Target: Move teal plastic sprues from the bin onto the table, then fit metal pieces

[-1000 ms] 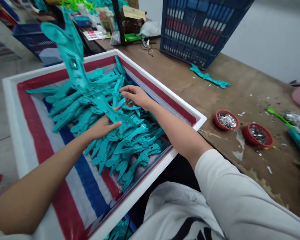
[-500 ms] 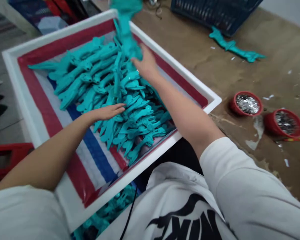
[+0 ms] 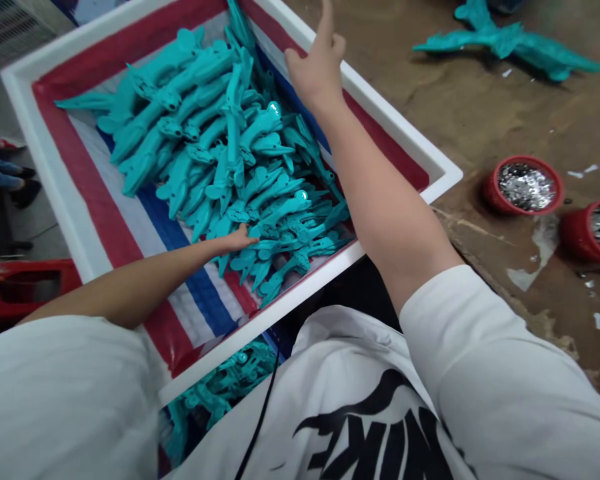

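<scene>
A heap of glossy teal plastic parts (image 3: pixel 205 127), long and jointed with flared ends, lies in a white tub (image 3: pixel 410 140) lined with striped cloth. My left hand (image 3: pixel 236 240) is down at the near side of the heap, its thumb and fingers closed on one of the parts; its lower fingers are partly hidden. Above the tub's right rim, my right hand (image 3: pixel 320 67) is held out with fingers apart and nothing in it. On the brown worktop beyond it lie crossed teal plastic parts (image 3: pixel 505 43).
Two red pots, a nearer-to-tub pot (image 3: pixel 523 185) and one at the right edge (image 3: pixel 593 233), hold shiny metal bits. More teal parts (image 3: pixel 225 380) sit below the tub's near rim. A red crate (image 3: pixel 27 287) is at left. A person's legs (image 3: pixel 5 175) show farther left.
My right hand has let go of the teal part and moved up and right; another part now lies across the one on the worktop. My left hand has gone from flat to closed.
</scene>
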`<state>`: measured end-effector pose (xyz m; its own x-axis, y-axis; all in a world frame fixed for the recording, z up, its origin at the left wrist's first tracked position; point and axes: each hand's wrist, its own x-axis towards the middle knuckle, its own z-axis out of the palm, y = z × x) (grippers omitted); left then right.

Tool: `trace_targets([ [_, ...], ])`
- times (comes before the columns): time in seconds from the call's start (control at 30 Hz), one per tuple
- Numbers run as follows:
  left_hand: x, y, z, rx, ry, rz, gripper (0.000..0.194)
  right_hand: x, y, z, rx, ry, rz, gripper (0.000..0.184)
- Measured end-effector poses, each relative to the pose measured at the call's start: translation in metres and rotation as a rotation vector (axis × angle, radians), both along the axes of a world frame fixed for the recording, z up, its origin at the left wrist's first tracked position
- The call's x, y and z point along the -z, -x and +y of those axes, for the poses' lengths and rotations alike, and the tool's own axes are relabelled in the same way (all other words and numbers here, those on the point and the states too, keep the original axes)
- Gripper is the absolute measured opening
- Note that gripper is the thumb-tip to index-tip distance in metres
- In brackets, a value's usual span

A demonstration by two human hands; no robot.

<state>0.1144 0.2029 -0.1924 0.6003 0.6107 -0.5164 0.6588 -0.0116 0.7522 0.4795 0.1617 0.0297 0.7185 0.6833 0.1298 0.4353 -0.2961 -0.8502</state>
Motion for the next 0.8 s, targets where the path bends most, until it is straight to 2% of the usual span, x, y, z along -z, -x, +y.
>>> trace_targets([
  [0.1, -0.018, -0.014, -0.007, 0.122, 0.056, 0.202, 0.059, -0.005, 0.012, -0.009, -0.079, 0.003, 0.031, 0.082],
  [0.2, -0.056, -0.039, -0.003, 0.186, 0.054, 0.205, 0.054, -0.014, 0.017, -0.016, -0.105, 0.030, 0.001, 0.069],
  [0.3, -0.104, -0.058, 0.016, 0.061, 0.097, 0.041, 0.052, -0.029, 0.022, -0.024, -0.088, 0.013, -0.130, 0.052],
  [0.37, -0.135, -0.063, 0.030, -0.030, 0.134, -0.154, 0.050, -0.040, 0.029, -0.030, -0.098, -0.035, -0.278, 0.038],
  [0.43, -0.159, -0.064, 0.039, -0.141, 0.114, -0.418, 0.047, -0.047, 0.040, -0.033, -0.187, -0.095, -0.428, 0.030],
  [0.47, -0.168, -0.064, 0.040, -0.200, 0.096, -0.541, 0.045, -0.046, 0.047, -0.034, -0.277, -0.112, -0.490, 0.032],
  [0.57, -0.184, -0.066, 0.041, -0.336, 0.020, -0.808, 0.041, -0.023, 0.076, -0.029, -0.678, -0.053, -0.556, 0.058],
  [0.63, -0.187, -0.068, 0.040, -0.363, -0.025, -0.914, 0.057, 0.005, 0.096, -0.023, -0.895, 0.014, -0.504, 0.088],
  [0.7, -0.187, -0.069, 0.039, -0.379, -0.033, -0.974, 0.085, 0.032, 0.112, -0.016, -0.955, 0.015, -0.441, 0.105],
  [0.8, -0.188, -0.071, 0.036, -0.426, 0.026, -0.992, 0.114, 0.055, 0.119, -0.011, -0.907, -0.036, -0.397, 0.094],
])
